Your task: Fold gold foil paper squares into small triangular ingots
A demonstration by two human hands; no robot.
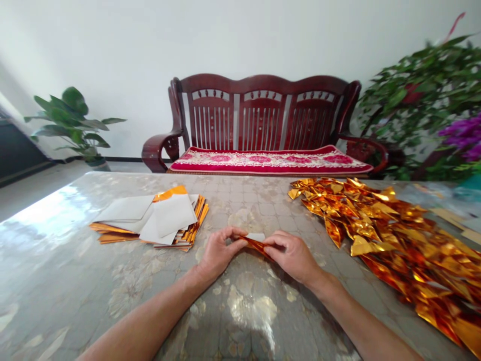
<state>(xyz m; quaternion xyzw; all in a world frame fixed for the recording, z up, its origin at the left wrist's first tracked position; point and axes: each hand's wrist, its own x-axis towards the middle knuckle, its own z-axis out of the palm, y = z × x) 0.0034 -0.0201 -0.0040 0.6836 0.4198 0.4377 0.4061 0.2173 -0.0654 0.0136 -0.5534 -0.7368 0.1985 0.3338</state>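
Observation:
A small sheet of gold foil paper (pixel 256 242), white on its back, lies folded between both my hands on the table. My left hand (pixel 219 252) pinches its left end with fingers closed. Closed on the right end is my right hand (pixel 292 254). To the left lies a stack of flat gold sheets (pixel 158 219), several turned white side up. A big heap of folded gold foil pieces (pixel 391 235) spreads over the right side of the table.
The table (pixel 112 281) has a glossy patterned top. Behind it stands a dark red wooden bench (pixel 263 125) with a red cushion. Potted plants stand at the back left (pixel 75 123) and at the right (pixel 424 100).

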